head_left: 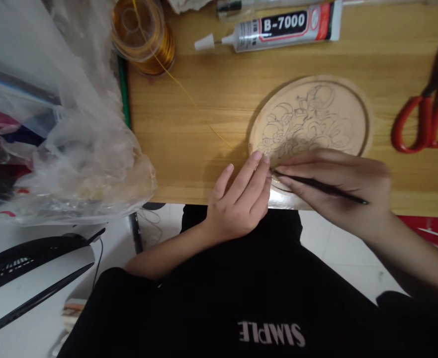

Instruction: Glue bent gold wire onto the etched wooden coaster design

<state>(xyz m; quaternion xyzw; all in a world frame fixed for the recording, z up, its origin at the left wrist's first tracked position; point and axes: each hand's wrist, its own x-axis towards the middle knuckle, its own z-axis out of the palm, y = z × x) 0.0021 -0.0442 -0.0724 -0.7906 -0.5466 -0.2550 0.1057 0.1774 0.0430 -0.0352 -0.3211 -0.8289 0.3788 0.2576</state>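
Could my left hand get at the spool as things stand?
Probably yes: the left hand is at the board, and only the golden strand seems to lie between it and the spool.

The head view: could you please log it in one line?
left hand: at board edge | right hand: holding slim dark tool | on table: wire spool, glue tube, pliers

We see dark curling outlines patterning a pale tan plaque, a black tool, golden wire, red-handled pliers, a silver tube marked black and red, and a yellow-brown, wood-grained tabletop.
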